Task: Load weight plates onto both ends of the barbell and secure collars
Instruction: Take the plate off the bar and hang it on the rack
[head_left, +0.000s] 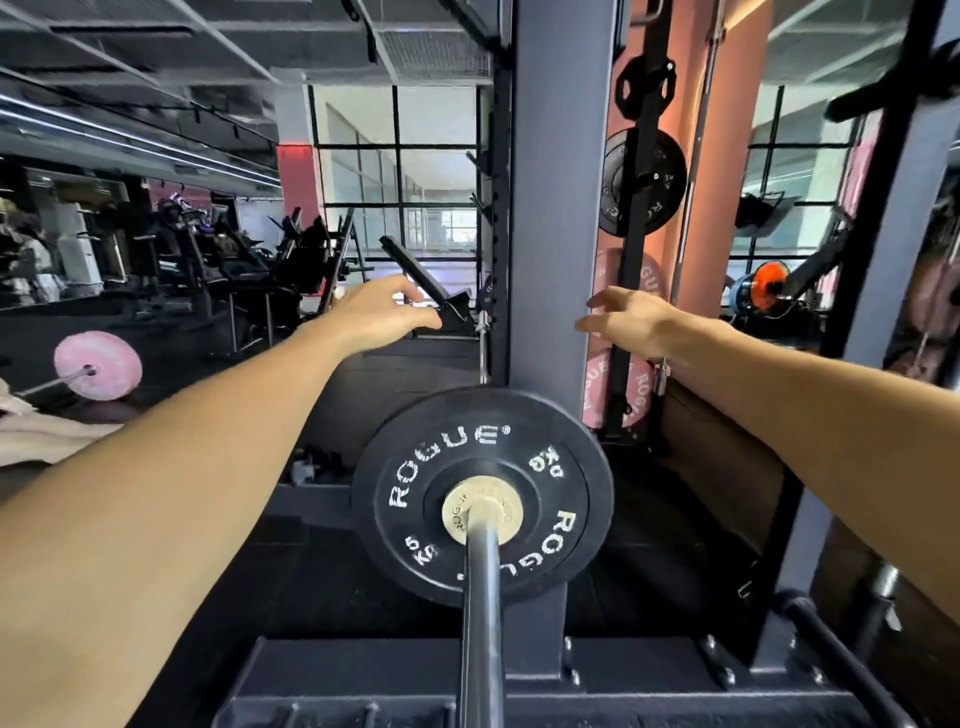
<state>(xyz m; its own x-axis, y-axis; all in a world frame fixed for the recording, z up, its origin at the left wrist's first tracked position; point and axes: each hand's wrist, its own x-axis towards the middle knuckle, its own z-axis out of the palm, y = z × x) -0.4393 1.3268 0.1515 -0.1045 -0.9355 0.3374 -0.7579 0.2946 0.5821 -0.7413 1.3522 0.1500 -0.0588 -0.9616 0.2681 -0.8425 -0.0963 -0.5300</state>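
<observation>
Reaching past the rack upright (561, 208), both hands are extending toward the middle of the frame with nothing in them. The left hand (376, 312) is hanging with fingers loosely spread; the right hand (631, 319) is likewise spread, thumb apart. The black Rogue plate (415, 467) is sitting on the barbell sleeve (480, 597) at lower centre, below and between both hands, about equally near each. The sleeve's long axis is running from the bottom edge up to the plate. No collar is showing.
</observation>
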